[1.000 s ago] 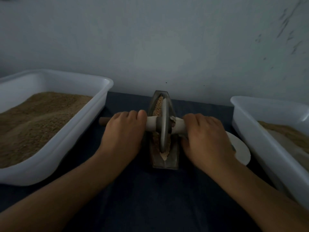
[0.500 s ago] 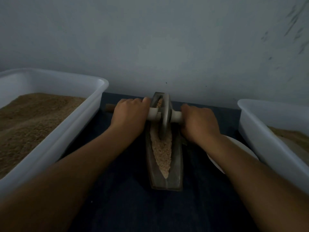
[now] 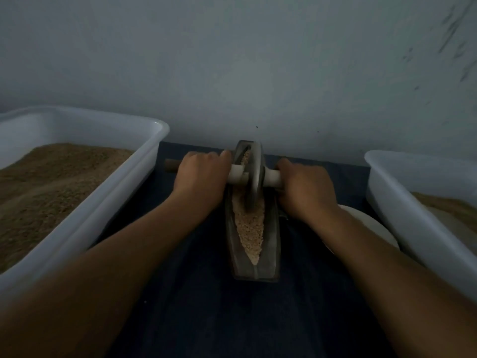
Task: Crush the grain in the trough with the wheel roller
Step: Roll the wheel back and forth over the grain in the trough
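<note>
Left hand (image 3: 201,177) and right hand (image 3: 307,189) each grasp the axle beside the wheel (image 3: 254,177), near the trough's (image 3: 271,249) far end; press evenly, keeping the wheel upright over the grain (image 3: 249,228).

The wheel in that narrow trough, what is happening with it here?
A person is crushing grain in a narrow trough. The left hand and the right hand each grip one end of the axle of the wheel roller, which stands in the trough's far half. Pale grain fills the near half. White tubs of brown meal sit on both sides.
</note>
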The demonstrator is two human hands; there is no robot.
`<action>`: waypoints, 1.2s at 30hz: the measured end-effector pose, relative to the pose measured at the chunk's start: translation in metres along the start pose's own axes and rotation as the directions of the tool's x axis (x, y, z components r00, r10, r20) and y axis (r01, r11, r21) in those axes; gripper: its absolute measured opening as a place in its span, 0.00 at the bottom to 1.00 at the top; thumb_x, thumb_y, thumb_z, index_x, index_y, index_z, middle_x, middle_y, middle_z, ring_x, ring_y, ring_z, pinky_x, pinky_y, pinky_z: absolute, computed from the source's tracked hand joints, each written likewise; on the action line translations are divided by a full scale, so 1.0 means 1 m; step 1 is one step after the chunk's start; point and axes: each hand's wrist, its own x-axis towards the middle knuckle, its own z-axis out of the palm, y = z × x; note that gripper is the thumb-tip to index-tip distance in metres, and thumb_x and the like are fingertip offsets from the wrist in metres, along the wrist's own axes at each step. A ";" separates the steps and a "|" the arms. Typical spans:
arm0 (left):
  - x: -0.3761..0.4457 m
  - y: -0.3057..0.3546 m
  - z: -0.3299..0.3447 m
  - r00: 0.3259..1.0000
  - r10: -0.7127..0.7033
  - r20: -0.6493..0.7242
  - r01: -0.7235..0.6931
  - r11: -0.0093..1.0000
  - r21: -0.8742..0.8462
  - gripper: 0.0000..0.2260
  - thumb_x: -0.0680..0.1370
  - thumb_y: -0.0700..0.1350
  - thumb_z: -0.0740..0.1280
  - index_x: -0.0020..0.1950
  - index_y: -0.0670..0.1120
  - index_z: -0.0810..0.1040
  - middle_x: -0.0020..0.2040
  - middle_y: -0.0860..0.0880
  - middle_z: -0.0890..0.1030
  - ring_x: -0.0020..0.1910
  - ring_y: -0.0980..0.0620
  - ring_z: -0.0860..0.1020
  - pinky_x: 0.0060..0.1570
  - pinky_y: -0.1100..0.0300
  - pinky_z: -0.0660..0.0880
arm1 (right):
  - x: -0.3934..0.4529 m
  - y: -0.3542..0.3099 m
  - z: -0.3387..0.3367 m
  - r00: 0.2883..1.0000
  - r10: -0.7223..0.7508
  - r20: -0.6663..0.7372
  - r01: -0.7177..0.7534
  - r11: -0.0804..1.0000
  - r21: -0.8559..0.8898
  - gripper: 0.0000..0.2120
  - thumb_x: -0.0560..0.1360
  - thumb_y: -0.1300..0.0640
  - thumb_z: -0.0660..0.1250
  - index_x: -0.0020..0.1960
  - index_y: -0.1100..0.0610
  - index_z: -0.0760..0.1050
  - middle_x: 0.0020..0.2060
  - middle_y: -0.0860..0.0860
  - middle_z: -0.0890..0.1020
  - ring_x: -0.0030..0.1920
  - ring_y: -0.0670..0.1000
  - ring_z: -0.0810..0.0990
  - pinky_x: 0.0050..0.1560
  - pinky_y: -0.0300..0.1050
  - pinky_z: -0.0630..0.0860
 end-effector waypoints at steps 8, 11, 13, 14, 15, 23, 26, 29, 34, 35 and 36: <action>-0.055 0.011 -0.030 1.000 -0.022 -0.022 0.021 0.998 -0.054 0.14 0.73 0.47 0.71 0.53 0.51 0.68 0.50 0.50 0.78 0.47 0.50 0.77 0.49 0.56 0.69 | -0.057 -0.020 -0.032 0.992 -0.016 -0.126 0.019 1.000 0.017 0.08 0.72 0.55 0.71 0.47 0.56 0.74 0.38 0.53 0.78 0.38 0.55 0.75 0.41 0.48 0.66; -0.075 0.018 -0.044 0.996 -0.014 -0.086 0.010 0.999 -0.042 0.14 0.73 0.48 0.71 0.54 0.51 0.70 0.50 0.50 0.78 0.48 0.51 0.77 0.52 0.57 0.70 | -0.075 -0.024 -0.044 0.990 -0.012 -0.139 0.020 0.998 0.058 0.09 0.72 0.56 0.71 0.48 0.58 0.74 0.39 0.54 0.77 0.38 0.55 0.75 0.42 0.50 0.68; -0.086 0.019 -0.051 0.994 0.001 -0.106 -0.006 0.999 -0.045 0.15 0.73 0.48 0.71 0.56 0.50 0.71 0.52 0.50 0.79 0.50 0.51 0.77 0.57 0.56 0.71 | -0.085 -0.024 -0.050 0.992 -0.027 -0.126 0.036 0.997 0.074 0.10 0.72 0.56 0.71 0.50 0.58 0.75 0.40 0.54 0.77 0.39 0.55 0.75 0.42 0.49 0.68; -0.089 0.019 -0.054 0.995 0.005 -0.103 -0.010 0.999 -0.048 0.16 0.73 0.48 0.71 0.58 0.50 0.71 0.54 0.50 0.79 0.52 0.51 0.77 0.58 0.56 0.71 | -0.088 -0.023 -0.053 0.992 -0.039 -0.123 0.049 0.996 0.077 0.11 0.71 0.56 0.71 0.51 0.58 0.75 0.40 0.53 0.77 0.39 0.54 0.75 0.43 0.49 0.68; -0.092 0.019 -0.055 0.995 0.005 -0.099 -0.011 0.999 -0.051 0.17 0.74 0.49 0.71 0.60 0.50 0.71 0.55 0.50 0.78 0.53 0.51 0.77 0.60 0.56 0.70 | -0.090 -0.022 -0.056 0.991 -0.052 -0.123 0.062 0.995 0.079 0.11 0.71 0.56 0.71 0.52 0.58 0.75 0.40 0.53 0.78 0.40 0.54 0.75 0.43 0.49 0.68; -0.079 0.006 -0.033 0.999 -0.016 -0.040 0.013 0.996 -0.088 0.18 0.72 0.48 0.73 0.55 0.51 0.69 0.49 0.51 0.77 0.45 0.53 0.76 0.45 0.59 0.68 | -0.059 -0.016 -0.033 0.977 -0.107 -0.185 0.115 0.993 0.034 0.09 0.70 0.59 0.72 0.48 0.58 0.75 0.40 0.54 0.78 0.40 0.56 0.76 0.46 0.50 0.69; -0.048 0.000 -0.018 1.000 -0.005 -0.017 0.003 0.993 -0.118 0.17 0.72 0.47 0.73 0.54 0.51 0.68 0.48 0.51 0.78 0.44 0.51 0.78 0.43 0.58 0.68 | -0.027 -0.009 -0.016 0.998 -0.047 -0.046 0.047 0.999 0.002 0.09 0.69 0.56 0.72 0.44 0.56 0.72 0.38 0.52 0.77 0.38 0.57 0.75 0.39 0.47 0.60; -0.012 0.000 -0.008 1.000 0.004 -0.002 -0.004 0.995 -0.099 0.16 0.72 0.47 0.72 0.54 0.51 0.68 0.50 0.49 0.79 0.46 0.47 0.79 0.46 0.54 0.69 | 0.000 0.001 -0.001 0.997 0.014 0.074 -0.011 0.999 -0.030 0.12 0.71 0.49 0.70 0.45 0.53 0.69 0.41 0.51 0.79 0.40 0.57 0.78 0.36 0.47 0.57; 0.024 -0.006 0.000 0.999 0.021 0.045 -0.017 0.996 -0.084 0.15 0.74 0.45 0.71 0.56 0.49 0.70 0.52 0.46 0.79 0.49 0.45 0.79 0.48 0.52 0.69 | 0.033 0.010 0.013 0.983 0.080 0.164 -0.087 0.995 0.037 0.13 0.72 0.47 0.70 0.53 0.51 0.75 0.49 0.53 0.82 0.47 0.57 0.80 0.38 0.44 0.64; 0.027 -0.007 0.000 0.998 0.023 0.058 -0.019 0.997 -0.075 0.15 0.74 0.45 0.71 0.57 0.49 0.70 0.52 0.46 0.79 0.49 0.45 0.79 0.48 0.52 0.69 | 0.037 0.011 0.014 0.981 0.083 0.176 -0.091 0.995 0.038 0.13 0.72 0.46 0.70 0.54 0.50 0.76 0.50 0.53 0.82 0.48 0.57 0.80 0.38 0.44 0.65; 0.029 -0.007 0.000 0.997 0.027 0.070 -0.022 0.997 -0.068 0.15 0.74 0.45 0.71 0.58 0.49 0.70 0.53 0.46 0.79 0.49 0.45 0.79 0.48 0.52 0.70 | 0.039 0.011 0.015 0.980 0.084 0.180 -0.092 0.995 0.037 0.14 0.72 0.46 0.70 0.55 0.49 0.76 0.50 0.52 0.82 0.48 0.57 0.80 0.38 0.44 0.65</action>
